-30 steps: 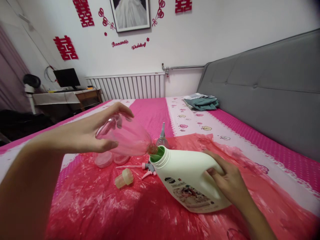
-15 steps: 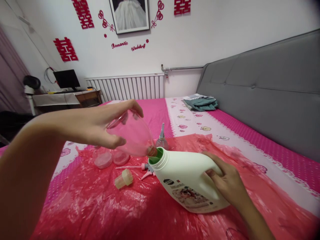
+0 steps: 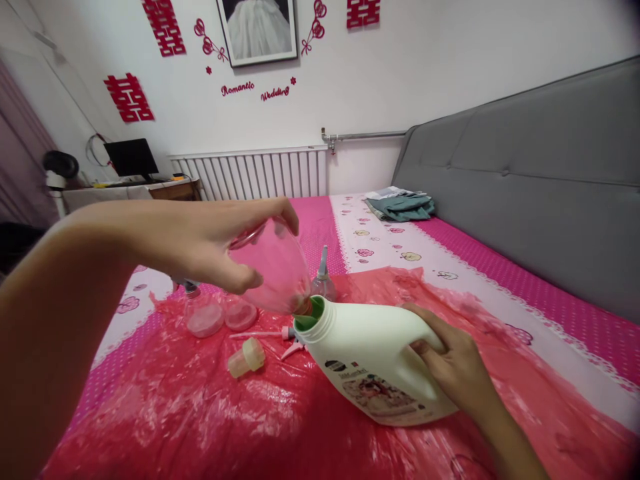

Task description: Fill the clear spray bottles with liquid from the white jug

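My left hand (image 3: 225,243) grips a clear pinkish bottle (image 3: 273,270) by its base and holds it tipped, neck down. The bottle's mouth sits inside the green-lined opening of a white detergent jug (image 3: 380,353). My right hand (image 3: 453,353) is wrapped round the jug's handle and keeps it tilted toward the left. Below the bottle, a pink-and-grey spray head (image 3: 293,337) with a thin tube lies on the red plastic sheet (image 3: 210,413). Beside it rests a pale yellow cap (image 3: 247,358).
Clear bottles with pink bottoms (image 3: 205,319) stand to the left, partly behind my left arm. Another spray bottle (image 3: 323,277) is behind the jug. Folded clothes (image 3: 403,205) lie at the bed's far side by the grey headboard (image 3: 525,147).
My left hand and the clear bottle have shifted slightly right, and the bottle stands a bit steeper over the jug's opening. The right hand and jug have barely moved.
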The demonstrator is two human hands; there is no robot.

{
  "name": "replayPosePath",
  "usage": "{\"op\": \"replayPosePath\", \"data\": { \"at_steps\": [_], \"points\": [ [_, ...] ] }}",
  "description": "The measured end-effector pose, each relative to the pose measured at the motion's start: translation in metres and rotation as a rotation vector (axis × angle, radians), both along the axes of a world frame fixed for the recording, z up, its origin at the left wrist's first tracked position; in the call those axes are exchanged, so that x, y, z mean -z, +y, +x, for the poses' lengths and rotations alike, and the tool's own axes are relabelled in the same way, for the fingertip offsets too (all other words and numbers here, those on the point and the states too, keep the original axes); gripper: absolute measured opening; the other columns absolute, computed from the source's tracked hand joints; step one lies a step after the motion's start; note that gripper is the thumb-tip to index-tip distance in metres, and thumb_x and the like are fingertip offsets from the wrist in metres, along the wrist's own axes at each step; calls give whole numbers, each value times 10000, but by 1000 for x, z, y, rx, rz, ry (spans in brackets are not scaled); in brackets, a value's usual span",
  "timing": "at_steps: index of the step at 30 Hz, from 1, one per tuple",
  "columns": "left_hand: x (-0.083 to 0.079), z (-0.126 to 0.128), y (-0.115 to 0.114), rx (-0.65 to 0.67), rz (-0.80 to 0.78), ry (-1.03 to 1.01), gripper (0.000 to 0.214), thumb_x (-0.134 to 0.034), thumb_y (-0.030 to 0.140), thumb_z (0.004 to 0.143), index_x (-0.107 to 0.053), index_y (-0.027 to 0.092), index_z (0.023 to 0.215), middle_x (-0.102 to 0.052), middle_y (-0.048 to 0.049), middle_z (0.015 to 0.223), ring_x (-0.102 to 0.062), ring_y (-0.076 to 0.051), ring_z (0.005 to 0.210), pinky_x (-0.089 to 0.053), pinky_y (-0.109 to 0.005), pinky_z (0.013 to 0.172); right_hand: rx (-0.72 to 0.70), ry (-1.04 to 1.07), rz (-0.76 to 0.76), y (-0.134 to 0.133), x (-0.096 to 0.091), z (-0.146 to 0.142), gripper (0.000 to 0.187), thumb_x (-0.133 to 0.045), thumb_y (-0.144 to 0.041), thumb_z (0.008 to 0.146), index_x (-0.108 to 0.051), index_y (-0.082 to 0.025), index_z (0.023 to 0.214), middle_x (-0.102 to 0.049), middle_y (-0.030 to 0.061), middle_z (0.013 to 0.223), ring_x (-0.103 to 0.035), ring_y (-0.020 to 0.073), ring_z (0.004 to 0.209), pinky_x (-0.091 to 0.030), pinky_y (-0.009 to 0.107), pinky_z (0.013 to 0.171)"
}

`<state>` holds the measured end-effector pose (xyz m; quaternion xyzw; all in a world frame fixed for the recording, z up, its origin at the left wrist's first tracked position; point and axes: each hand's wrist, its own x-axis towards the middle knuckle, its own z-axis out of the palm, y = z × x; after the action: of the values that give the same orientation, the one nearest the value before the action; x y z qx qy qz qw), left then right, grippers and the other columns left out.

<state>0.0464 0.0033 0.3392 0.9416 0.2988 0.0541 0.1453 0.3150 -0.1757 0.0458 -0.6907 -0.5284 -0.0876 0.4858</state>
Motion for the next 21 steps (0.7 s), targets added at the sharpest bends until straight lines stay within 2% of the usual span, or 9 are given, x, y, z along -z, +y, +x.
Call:
{"op": "replayPosePath", "data": {
  "at_steps": [2, 7, 12, 16, 21],
  "points": [
    [-3, 4, -1, 38, 21, 26, 733, -850, 361, 549, -707, 172, 1242, -729, -121, 1127, -680, -416, 1049, -570, -546, 958, 1, -10, 2, 0, 0, -1, 430, -598, -521, 952, -791, -270, 1243, -827, 70, 1165, -811, 319, 1021, -646, 413, 794],
    [-8, 7, 2, 109, 102, 168, 757, -793, 481, 632, -679, 175, 1314, -751, -108, 1052, -683, -366, 1002, -595, -443, 875, -4, -25, 3, 0, 0, -2, 415, -591, -517, 960, -791, -278, 1234, -822, 70, 1185, -806, 322, 1046, -645, 420, 811],
    [-4, 8, 8, 115, 97, 133, 838, -773, 516, 649, -653, 144, 1391, -748, -118, 1046, -698, -338, 937, -600, -429, 854, 7, 17, -12, -2, 2, 0, 461, -602, -559, 951, -788, -269, 1257, -816, 83, 1202, -803, 331, 1055, -642, 434, 831],
    [1, 14, 10, 130, 88, 93, 895, -788, 657, 638, -661, 211, 1403, -749, -141, 1162, -712, -371, 965, -599, -439, 828, 9, 71, -32, -2, 2, 1, 488, -604, -600, 933, -790, -285, 1256, -814, 71, 1213, -799, 335, 1060, -636, 439, 836],
    [7, 17, 9, 168, 83, 73, 886, -682, 734, 777, -568, 264, 1519, -743, -126, 1246, -706, -360, 1026, -567, -435, 894, 53, 117, -37, -2, 4, 3, 527, -611, -628, 904, -798, -279, 1252, -822, 79, 1181, -802, 350, 1017, -632, 445, 807]
  ]
}}
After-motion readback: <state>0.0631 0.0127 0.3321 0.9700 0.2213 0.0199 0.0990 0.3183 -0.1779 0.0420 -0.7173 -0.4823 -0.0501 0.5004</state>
